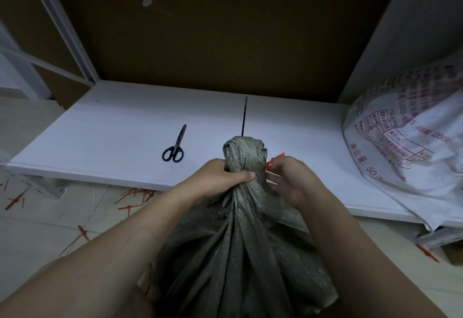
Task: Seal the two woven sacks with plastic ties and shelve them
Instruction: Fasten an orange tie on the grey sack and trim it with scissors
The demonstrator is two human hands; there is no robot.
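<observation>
Neck of grey sack [240, 242] is gripped by L hand [220, 177], orange tie [275, 160] pinched at 3 o'clock by R hand [290, 182]; sealing unfinished, shelving undone.

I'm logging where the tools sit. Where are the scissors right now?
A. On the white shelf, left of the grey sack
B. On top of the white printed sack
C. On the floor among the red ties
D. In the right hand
A: the scissors lie on the shelf, to the left of the grey sack, with neither hand touching them.
</observation>
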